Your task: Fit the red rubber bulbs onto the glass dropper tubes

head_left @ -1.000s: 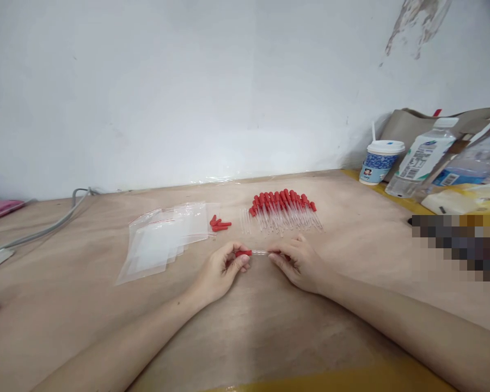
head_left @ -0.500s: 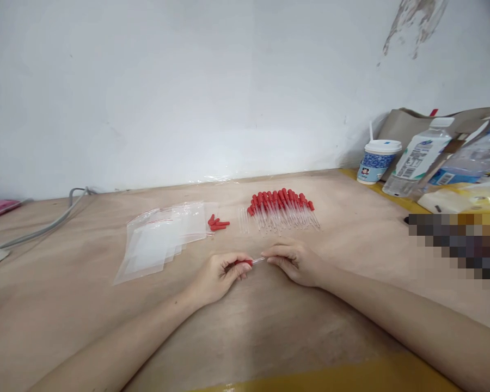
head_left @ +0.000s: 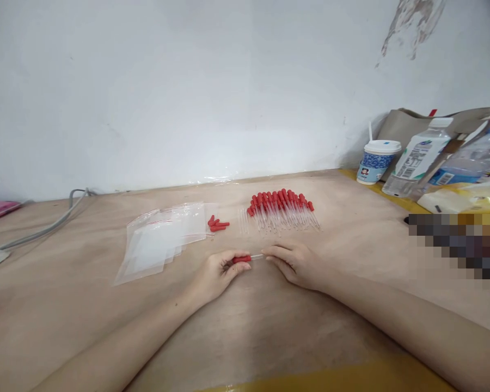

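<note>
Between my two hands lies a dropper (head_left: 256, 256) with a red rubber bulb (head_left: 242, 259) and a thin clear tube. My left hand (head_left: 224, 269) is closed on the bulb, thumb below and fingers above. The far end of the tube is pinched by my right hand (head_left: 292, 262), whose fingertips hide its tip. Just beyond my hands is a heap of droppers with red bulbs (head_left: 283, 204), their tubes pointing towards me. Left of the heap lie several bare clear tubes (head_left: 244, 221) and several loose red bulbs (head_left: 218, 224).
Overlapping clear zip bags (head_left: 155, 242) lie on the left of the brown-covered table (head_left: 212, 348). A grey cable (head_left: 61, 220) runs along the left. At the back right stand a paper cup (head_left: 376, 162), a tilted bottle (head_left: 418, 158) and a grey bag (head_left: 404, 122). A white wall closes the back.
My left thumb and fingers have loosened slightly, so more of the red bulb shows. The dropper now lies more level. The heap, loose bulbs and bags have stayed put.
</note>
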### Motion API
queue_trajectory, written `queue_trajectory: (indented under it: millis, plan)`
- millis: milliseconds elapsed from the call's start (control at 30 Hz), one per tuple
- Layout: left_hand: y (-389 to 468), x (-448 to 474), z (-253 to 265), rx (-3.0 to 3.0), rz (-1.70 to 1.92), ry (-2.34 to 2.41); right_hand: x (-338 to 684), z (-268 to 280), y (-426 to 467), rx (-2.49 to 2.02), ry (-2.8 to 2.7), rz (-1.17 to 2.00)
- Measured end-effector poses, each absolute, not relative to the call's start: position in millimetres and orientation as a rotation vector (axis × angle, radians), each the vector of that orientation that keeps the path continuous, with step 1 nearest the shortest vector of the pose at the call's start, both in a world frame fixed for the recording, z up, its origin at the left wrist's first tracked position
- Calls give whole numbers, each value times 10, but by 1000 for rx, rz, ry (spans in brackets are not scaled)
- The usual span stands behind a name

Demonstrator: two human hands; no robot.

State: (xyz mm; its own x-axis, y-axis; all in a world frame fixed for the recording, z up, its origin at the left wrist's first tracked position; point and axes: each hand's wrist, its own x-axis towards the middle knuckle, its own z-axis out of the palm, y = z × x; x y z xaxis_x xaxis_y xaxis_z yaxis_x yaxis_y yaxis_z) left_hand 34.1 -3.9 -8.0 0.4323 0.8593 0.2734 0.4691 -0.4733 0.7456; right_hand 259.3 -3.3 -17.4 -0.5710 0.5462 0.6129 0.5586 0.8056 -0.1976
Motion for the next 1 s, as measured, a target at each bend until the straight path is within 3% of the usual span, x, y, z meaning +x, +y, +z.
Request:
queue_trajectory:
  millis: [300, 633, 1000]
  plan:
    - [-23, 334, -61, 2019, 834, 1155, 2580, -165, -47, -834, -2268, 54]
    - [-54, 335, -51, 2081, 810, 1113, 2543, -159, -63, -820, -2319, -75]
    - [-53, 328, -64, 2244, 838, 1083, 2470, -154, -72, -898, -2303, 165]
